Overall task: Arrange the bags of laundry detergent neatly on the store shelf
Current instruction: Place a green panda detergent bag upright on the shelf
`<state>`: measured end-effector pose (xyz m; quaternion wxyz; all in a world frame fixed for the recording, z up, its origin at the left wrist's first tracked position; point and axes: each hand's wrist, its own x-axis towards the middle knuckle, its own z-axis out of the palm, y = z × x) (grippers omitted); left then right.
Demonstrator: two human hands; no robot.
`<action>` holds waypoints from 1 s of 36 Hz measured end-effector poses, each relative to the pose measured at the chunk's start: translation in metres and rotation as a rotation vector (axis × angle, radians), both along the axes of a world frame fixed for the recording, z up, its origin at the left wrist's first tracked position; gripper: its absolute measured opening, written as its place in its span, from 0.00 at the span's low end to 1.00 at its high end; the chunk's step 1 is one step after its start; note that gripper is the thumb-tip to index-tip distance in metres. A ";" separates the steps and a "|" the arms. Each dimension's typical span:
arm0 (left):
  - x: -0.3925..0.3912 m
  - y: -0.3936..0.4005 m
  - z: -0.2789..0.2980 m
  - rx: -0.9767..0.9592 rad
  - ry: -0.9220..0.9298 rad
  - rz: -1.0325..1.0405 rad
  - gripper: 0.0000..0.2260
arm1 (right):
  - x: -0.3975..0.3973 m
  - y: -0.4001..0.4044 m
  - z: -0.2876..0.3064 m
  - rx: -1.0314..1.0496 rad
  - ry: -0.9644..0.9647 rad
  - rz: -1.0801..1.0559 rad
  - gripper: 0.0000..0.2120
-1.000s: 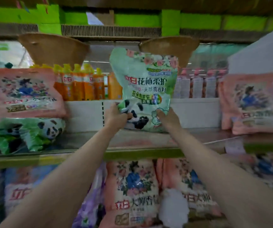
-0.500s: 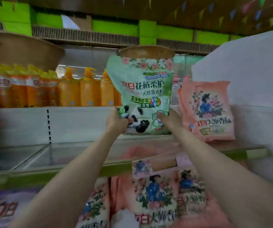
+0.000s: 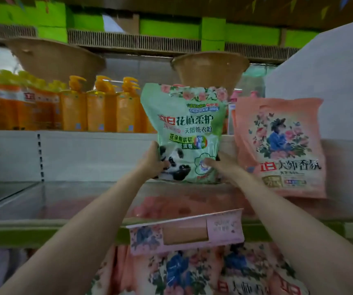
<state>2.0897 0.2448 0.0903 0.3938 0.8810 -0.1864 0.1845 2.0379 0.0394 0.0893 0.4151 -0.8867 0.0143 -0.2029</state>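
Note:
A green detergent bag (image 3: 189, 124) with a panda print stands upright on the metal shelf (image 3: 75, 201), its base at or just above the surface. My left hand (image 3: 152, 161) grips its lower left corner. My right hand (image 3: 222, 165) grips its lower right corner, thumb across the front. Just to its right a pink detergent bag (image 3: 281, 145) with a flower print stands upright against the white side panel. More pink floral bags (image 3: 192, 271) fill the shelf below.
Orange pump bottles (image 3: 99, 109) line the raised ledge behind the shelf, on the left. Two woven baskets (image 3: 209, 69) hang overhead. A pink price-tag holder (image 3: 186, 231) juts from the shelf's front edge. The shelf surface left of the green bag is bare metal.
The view swung right, away from the bags at the left. Both hands carried the green bag rightward and set it lower, close beside the pink bag.

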 end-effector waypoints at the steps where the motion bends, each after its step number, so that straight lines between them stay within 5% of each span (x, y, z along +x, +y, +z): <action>1: 0.004 0.000 -0.002 -0.002 -0.003 -0.015 0.19 | 0.006 -0.003 -0.002 -0.026 0.004 0.017 0.23; 6: 0.021 0.010 -0.022 0.173 0.123 0.032 0.20 | 0.026 -0.014 -0.018 -0.223 0.176 0.108 0.25; 16: 0.068 0.025 -0.036 0.135 0.242 0.062 0.29 | 0.053 -0.021 -0.023 -0.547 0.154 0.023 0.23; 25: 0.068 0.016 -0.037 0.196 0.334 0.133 0.26 | 0.055 -0.018 -0.027 -0.572 0.134 -0.045 0.23; 31: 0.037 0.002 -0.030 0.423 0.217 0.344 0.20 | 0.041 -0.004 -0.027 -0.679 0.205 -0.103 0.20; 36: 0.014 0.018 -0.022 0.744 0.097 0.313 0.12 | 0.026 0.006 -0.011 -0.846 0.283 -0.153 0.20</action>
